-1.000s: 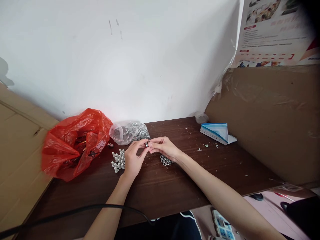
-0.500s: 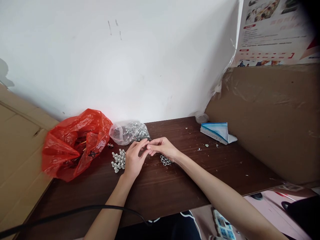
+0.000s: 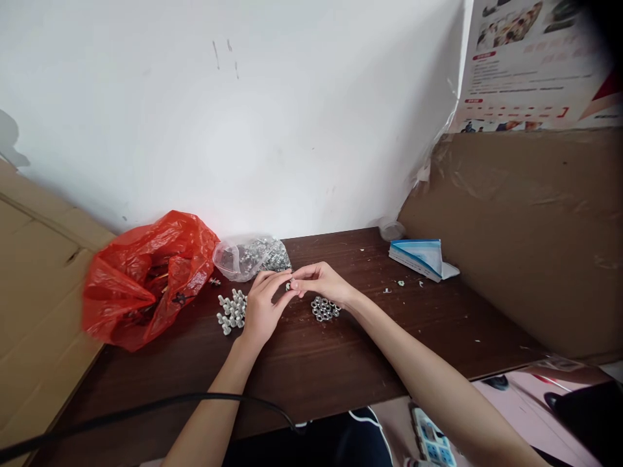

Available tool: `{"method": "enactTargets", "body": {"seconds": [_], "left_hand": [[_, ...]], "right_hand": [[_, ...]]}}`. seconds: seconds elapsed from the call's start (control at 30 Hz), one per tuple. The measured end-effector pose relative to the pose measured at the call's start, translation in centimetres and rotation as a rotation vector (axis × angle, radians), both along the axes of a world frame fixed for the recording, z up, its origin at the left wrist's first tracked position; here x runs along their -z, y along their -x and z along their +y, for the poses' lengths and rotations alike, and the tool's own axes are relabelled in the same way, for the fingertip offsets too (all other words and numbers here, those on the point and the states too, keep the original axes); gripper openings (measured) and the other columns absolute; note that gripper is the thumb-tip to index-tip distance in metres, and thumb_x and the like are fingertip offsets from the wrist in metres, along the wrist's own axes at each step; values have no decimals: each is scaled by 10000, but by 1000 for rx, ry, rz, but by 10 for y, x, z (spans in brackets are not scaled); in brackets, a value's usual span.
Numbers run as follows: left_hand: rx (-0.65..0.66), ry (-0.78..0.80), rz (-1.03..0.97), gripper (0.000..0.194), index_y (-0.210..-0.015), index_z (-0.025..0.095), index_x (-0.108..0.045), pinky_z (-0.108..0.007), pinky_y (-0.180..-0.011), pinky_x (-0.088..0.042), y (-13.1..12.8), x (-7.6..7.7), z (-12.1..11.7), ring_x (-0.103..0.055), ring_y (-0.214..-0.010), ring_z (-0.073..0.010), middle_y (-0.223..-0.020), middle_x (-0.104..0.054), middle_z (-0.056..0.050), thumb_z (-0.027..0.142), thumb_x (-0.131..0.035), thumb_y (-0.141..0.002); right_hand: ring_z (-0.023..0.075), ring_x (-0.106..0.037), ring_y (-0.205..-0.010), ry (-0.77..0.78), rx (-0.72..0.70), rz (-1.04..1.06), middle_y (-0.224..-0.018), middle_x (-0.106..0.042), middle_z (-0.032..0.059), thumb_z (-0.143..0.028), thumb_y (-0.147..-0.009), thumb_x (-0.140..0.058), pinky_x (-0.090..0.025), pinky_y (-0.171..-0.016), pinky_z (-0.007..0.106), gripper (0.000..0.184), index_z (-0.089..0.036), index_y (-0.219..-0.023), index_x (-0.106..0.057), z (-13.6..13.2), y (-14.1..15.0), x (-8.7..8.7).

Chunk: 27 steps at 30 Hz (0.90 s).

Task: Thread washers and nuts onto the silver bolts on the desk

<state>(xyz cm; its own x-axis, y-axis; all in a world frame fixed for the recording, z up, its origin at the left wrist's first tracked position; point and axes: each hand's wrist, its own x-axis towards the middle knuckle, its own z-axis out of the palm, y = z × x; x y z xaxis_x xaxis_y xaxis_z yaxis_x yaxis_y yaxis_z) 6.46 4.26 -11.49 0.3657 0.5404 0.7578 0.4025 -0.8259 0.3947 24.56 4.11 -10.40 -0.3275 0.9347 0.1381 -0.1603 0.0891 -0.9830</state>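
My left hand (image 3: 263, 303) and my right hand (image 3: 321, 285) meet above the table, thumbs and fingertips pinched together. Between them a small pale metal piece (image 3: 289, 286) shows; fingers cover most of it, and I cannot tell whether it is one part or two. Just left of my left hand stands a cluster of grey bolts (image 3: 232, 312), heads down and shanks up. A group of hex nuts (image 3: 324, 309) lies flat below my right hand.
Behind my hands is a clear plastic bag (image 3: 263, 253) of small metal parts. A red plastic bag (image 3: 146, 285) sits at the left. At the back right rests a blue-and-white packet (image 3: 417, 256). A black cable (image 3: 160, 405) crosses in front of my left forearm.
My right hand has shifted slightly right, uncovering more of the hex nuts. The small pale piece between the fingertips now shows more clearly. The view has shifted a little.
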Motion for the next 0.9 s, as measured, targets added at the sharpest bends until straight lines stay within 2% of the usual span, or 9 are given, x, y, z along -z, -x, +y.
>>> {"method": "enactTargets", "body": {"seconds": [0.07, 0.17, 0.27, 0.47, 0.67, 0.9], "left_hand": [[-29, 53, 36, 341, -1125, 231, -620, -444, -867, -521, 1, 3, 3, -557, -1046, -240, -1162, -653, -80, 223, -683, -791], [-87, 143, 108, 396, -1164, 216, -590, -447, -877, -513, 2, 10, 5, -546, -1067, -247, -1154, -638, -89, 155, -670, -781], [-117, 213, 116, 476, -1211, 210, -552, -421, -839, -525, 2, 18, 6, -578, -1010, -235, -1086, -645, -91, 100, -658, -761], [-151, 290, 37, 535, -1213, 222, -530, -385, -787, -535, -2, 28, 12, -631, -884, -206, -990, -684, -73, 100, -698, -719], [-117, 363, 49, 527, -1202, 200, -519, -384, -810, -531, -7, 26, 17, -638, -834, -190, -937, -703, -51, 82, -687, -717], [-142, 453, 83, 504, -1213, 179, -508, -371, -850, -527, -7, 19, 13, -647, -851, -189, -939, -715, -49, 75, -664, -745]], "right_hand": [[129, -596, -625, -71, 121, -90, -736, -697, 43, -397, -646, -783, -511, -653, 298, 340, -149, -875, -740, 4, -6, 1], [166, -605, -685, -257, 300, -386, -771, -688, 58, -341, -671, -771, -490, -683, 322, 279, -152, -875, -741, 8, -15, 3], [174, -606, -702, -391, 269, -569, -818, -669, 62, -297, -735, -723, -484, -681, 318, 219, -164, -909, -739, 8, -17, 4], [168, -602, -702, -520, 183, -690, -863, -647, 71, -251, -800, -674, -474, -670, 299, 216, -164, -991, -724, 6, -7, 9], [161, -588, -746, -603, 194, -831, -894, -630, 66, -202, -830, -649, -456, -690, 276, 219, -174, -1040, -701, 8, -2, 13], [164, -589, -776, -654, 204, -874, -910, -619, 63, -196, -843, -635, -462, -712, 273, 216, -166, -1052, -684, 8, -1, 18]]}}
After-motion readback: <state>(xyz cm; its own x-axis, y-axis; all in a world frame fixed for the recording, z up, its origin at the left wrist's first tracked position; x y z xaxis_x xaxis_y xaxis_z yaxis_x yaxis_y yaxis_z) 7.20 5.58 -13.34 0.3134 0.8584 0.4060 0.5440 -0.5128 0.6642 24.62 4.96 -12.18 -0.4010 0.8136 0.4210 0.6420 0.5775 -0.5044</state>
